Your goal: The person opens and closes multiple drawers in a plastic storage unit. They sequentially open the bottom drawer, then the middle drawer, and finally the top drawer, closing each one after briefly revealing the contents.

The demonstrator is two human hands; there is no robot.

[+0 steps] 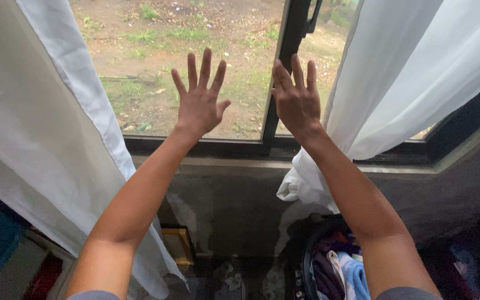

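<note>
Reaching up with both arms, I hold my left hand (198, 103) flat and spread against the smooth window pane (156, 61), and my right hand (297, 100), fingers open, against the dark metal window frame (284, 72). Neither hand grips anything. Sheer white curtains (40, 139) hang already parted to each side; the window itself looks shut. Outside lies patchy dirt and grass. Below, a dark laundry basket (301, 266) holds crumpled clothes.

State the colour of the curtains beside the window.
White, semi-sheer curtains, seen in the head view.
</note>
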